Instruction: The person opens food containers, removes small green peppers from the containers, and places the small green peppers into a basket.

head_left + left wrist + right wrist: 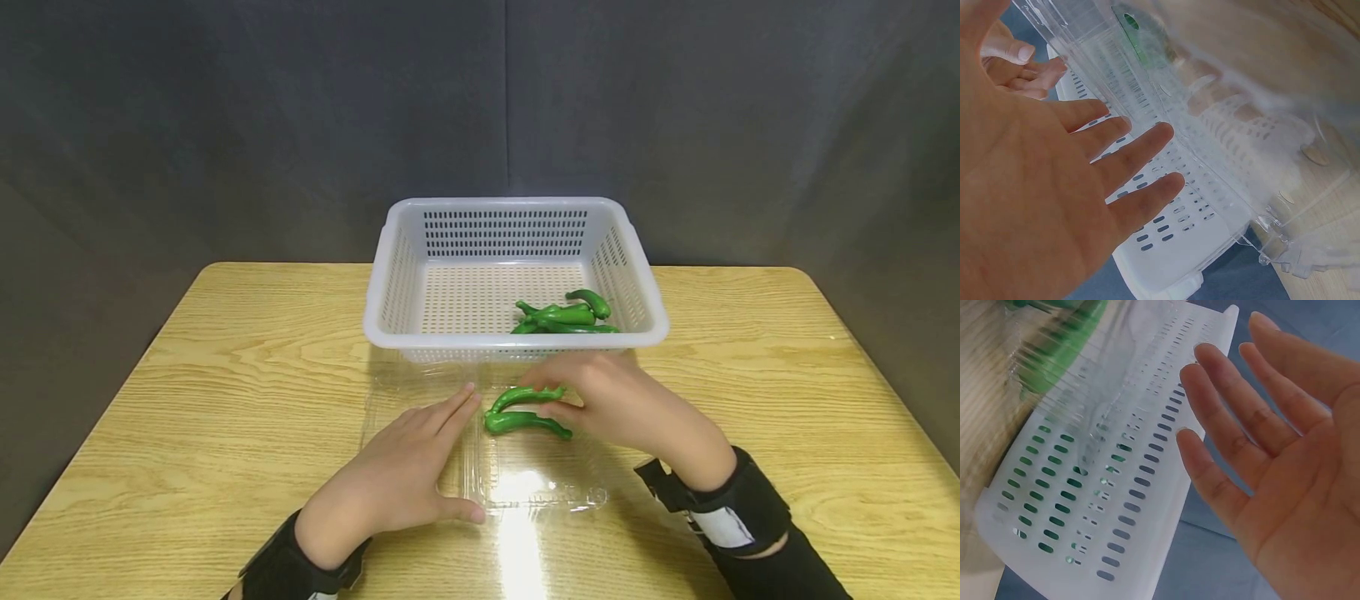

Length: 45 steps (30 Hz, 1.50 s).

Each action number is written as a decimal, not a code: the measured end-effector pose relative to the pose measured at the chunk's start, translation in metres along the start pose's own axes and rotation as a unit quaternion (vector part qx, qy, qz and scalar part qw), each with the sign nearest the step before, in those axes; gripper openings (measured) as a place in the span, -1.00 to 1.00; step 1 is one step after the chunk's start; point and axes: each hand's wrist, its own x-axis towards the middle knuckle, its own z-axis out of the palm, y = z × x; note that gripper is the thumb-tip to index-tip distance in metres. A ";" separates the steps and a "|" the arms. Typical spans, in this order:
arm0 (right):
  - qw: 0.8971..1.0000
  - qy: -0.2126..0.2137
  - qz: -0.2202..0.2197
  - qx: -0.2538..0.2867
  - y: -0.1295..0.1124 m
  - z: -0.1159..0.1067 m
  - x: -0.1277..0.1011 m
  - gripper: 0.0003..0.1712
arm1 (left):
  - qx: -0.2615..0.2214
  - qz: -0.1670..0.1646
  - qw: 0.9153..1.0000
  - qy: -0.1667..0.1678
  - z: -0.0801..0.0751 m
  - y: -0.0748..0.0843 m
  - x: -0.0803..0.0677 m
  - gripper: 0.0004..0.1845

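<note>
Two green chili peppers [525, 422] lie side by side in the right half of a clear plastic clamshell container [540, 505]. My right hand [615, 400] is over that half, thumb and fingers apart around the upper pepper's [517, 396] right end. In the right wrist view the fingers [1229, 431] are loosely extended, with nothing visible between them. With fingers spread, my left hand [401, 467] reaches over the container's left half and its middle fold. The left wrist view shows those straight fingers [1141, 156] beside the clear plastic; whether they press on it I cannot tell.
Behind the container stands a white perforated basket [517, 341], close to its far edge. Several green peppers [570, 317] lie in the basket's right front corner. The wooden table [225, 400] extends to both sides, with a dark grey partition [300, 125] behind.
</note>
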 end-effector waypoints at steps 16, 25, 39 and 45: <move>0.998 -0.050 0.027 -0.024 0.001 0.018 0.003 -0.60 | -0.003 -0.006 1.000 -0.006 -0.001 0.000 -0.001 0.28; 0.998 -0.057 0.016 -0.030 0.001 0.029 0.006 -0.63 | -0.001 -0.006 1.000 -0.005 0.000 0.000 -0.001 0.28; 0.996 -0.066 0.022 -0.048 0.003 0.035 0.006 -0.63 | -0.003 -0.006 1.000 -0.005 -0.001 0.000 -0.001 0.27; 0.996 -0.064 0.028 -0.050 0.005 0.039 0.006 -0.62 | -0.003 0.001 1.000 0.003 -0.001 0.001 -0.001 0.26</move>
